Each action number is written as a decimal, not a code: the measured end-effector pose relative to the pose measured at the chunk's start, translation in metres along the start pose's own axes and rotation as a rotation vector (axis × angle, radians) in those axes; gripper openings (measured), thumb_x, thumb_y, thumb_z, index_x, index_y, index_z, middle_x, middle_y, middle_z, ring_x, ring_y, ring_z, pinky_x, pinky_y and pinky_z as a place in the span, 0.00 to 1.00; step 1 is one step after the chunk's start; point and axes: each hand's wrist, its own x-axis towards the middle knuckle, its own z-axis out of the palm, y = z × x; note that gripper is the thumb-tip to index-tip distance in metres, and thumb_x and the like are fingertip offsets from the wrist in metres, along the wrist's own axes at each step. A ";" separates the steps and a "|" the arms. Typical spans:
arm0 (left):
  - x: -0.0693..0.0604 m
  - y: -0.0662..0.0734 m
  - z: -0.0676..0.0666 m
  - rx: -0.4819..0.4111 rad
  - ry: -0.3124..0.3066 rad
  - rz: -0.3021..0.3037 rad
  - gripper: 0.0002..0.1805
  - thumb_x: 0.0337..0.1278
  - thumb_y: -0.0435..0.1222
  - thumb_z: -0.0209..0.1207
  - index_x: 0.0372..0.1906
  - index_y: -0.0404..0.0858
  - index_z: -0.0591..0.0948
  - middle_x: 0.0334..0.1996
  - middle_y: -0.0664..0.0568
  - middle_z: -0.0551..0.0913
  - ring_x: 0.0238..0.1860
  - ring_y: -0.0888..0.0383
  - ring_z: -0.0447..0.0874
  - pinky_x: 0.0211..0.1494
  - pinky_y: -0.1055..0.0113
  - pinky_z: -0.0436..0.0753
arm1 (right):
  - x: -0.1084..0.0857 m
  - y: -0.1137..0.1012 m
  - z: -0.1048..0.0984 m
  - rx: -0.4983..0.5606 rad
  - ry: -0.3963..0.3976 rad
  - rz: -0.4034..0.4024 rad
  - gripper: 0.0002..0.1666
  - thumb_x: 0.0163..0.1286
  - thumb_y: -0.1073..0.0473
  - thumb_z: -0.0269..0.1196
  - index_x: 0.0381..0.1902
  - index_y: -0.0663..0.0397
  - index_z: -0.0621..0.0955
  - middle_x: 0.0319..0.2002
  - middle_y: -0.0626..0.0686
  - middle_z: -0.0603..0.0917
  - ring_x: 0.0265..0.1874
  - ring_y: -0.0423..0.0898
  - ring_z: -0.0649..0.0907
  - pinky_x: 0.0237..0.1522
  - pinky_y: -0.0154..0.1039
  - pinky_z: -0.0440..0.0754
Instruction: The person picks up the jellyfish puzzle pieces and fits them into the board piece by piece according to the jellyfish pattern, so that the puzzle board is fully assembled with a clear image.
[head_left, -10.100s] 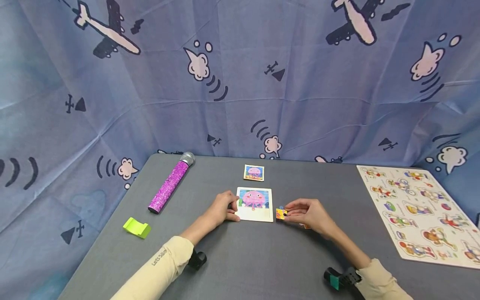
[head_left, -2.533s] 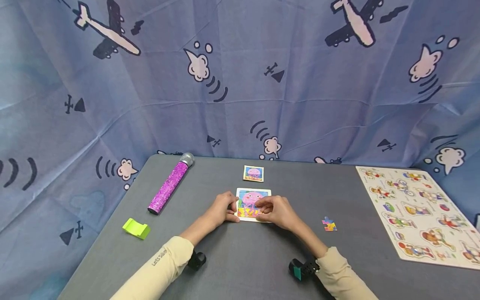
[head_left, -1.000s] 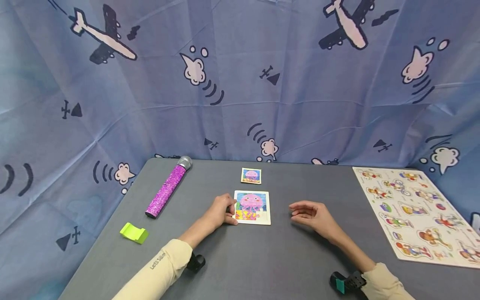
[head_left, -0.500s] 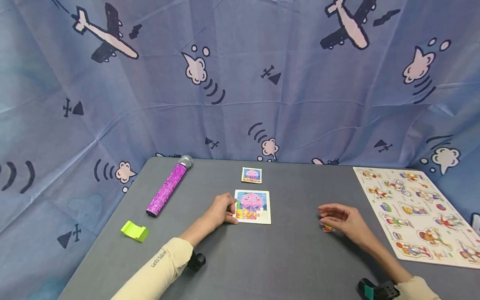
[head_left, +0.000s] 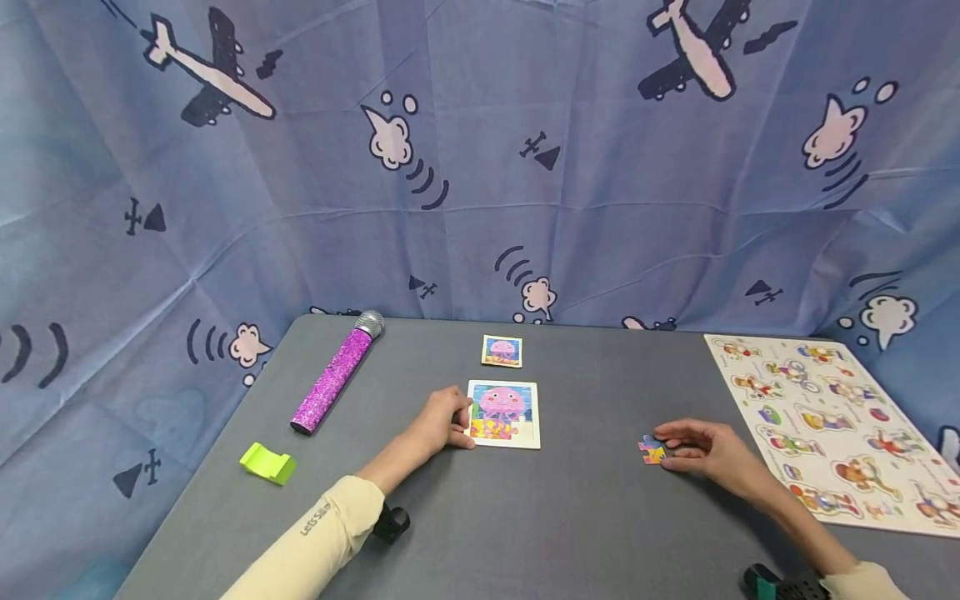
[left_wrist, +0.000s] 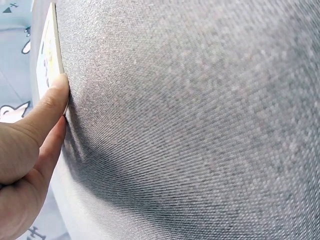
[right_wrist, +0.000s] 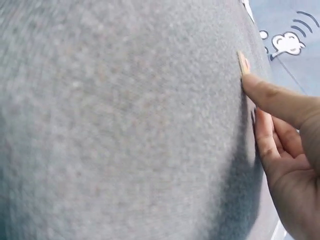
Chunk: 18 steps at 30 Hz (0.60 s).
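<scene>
My left hand (head_left: 437, 422) pinches the left edge of a white-framed jigsaw board (head_left: 528, 437) with a pink jellyfish picture. Joined pieces cover most of it; the lower right corner shows bare white. In the left wrist view, the thumb lies along the edge of the board (left_wrist: 59, 55). Off to the right, my right hand (head_left: 716, 458) holds a small blue, pink and yellow puzzle piece (head_left: 650, 449) by its right side, between thumb and fingers. The right wrist view catches only the thin edge of this piece (right_wrist: 243, 63) at the thumb tip.
A small jellyfish picture card (head_left: 502, 351) lies behind the board. Left of it are a glittery purple microphone (head_left: 333, 379) and a lime green block (head_left: 267, 464). A large board with printed figures (head_left: 813, 421) covers the table's right side. A patterned curtain (head_left: 465, 167) hangs behind.
My right hand has left the board, where a yellow piece was added along the bottom, and moved right to the loose piece. The left hand has stayed at the board's left edge.
</scene>
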 end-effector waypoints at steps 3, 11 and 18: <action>0.000 0.001 -0.001 -0.009 -0.006 -0.011 0.20 0.25 0.27 0.77 0.16 0.31 0.73 0.26 0.48 0.73 0.30 0.56 0.74 0.33 0.75 0.75 | 0.002 -0.003 0.001 -0.074 0.008 0.018 0.23 0.54 0.70 0.70 0.48 0.74 0.78 0.43 0.65 0.83 0.36 0.34 0.81 0.32 0.30 0.81; 0.000 0.006 -0.002 -0.003 -0.015 -0.022 0.20 0.25 0.27 0.77 0.16 0.31 0.73 0.25 0.49 0.71 0.30 0.57 0.72 0.36 0.72 0.77 | 0.003 -0.004 0.000 -0.079 0.031 0.009 0.20 0.54 0.71 0.69 0.46 0.73 0.80 0.39 0.63 0.85 0.33 0.36 0.84 0.31 0.32 0.82; 0.000 0.006 -0.003 0.016 -0.023 -0.038 0.21 0.26 0.27 0.77 0.16 0.31 0.72 0.24 0.50 0.69 0.28 0.59 0.68 0.38 0.68 0.76 | 0.004 -0.007 -0.001 0.084 0.026 0.071 0.22 0.57 0.71 0.67 0.48 0.78 0.76 0.41 0.58 0.86 0.35 0.40 0.86 0.33 0.35 0.84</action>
